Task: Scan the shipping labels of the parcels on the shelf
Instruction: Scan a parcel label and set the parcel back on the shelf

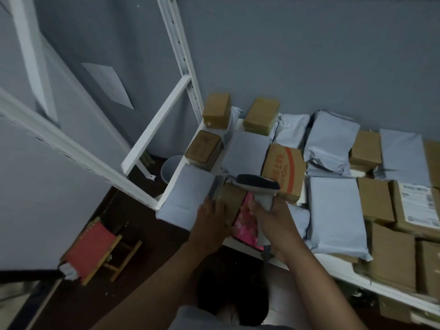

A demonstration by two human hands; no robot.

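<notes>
A white shelf [333, 267] carries several parcels: grey poly mailers and brown cardboard boxes. My right hand [273, 222] grips the handle of a grey barcode scanner [258, 184], whose head points down over the parcels at the shelf's front left. My left hand [212, 217] holds a small brown box [234, 198] that stands beside a grey mailer [185, 194]. A pink package [246, 222] lies under the scanner between my hands. A box with red print [284, 170] sits just behind the scanner. A white shipping label [419, 203] shows on a box at the far right.
White shelf uprights [181, 55] and a cross bar [157, 125] stand to the left. Below on the dark floor are a red folding stool [92, 251] and a grey bin [170, 167]. A grey wall backs the shelf.
</notes>
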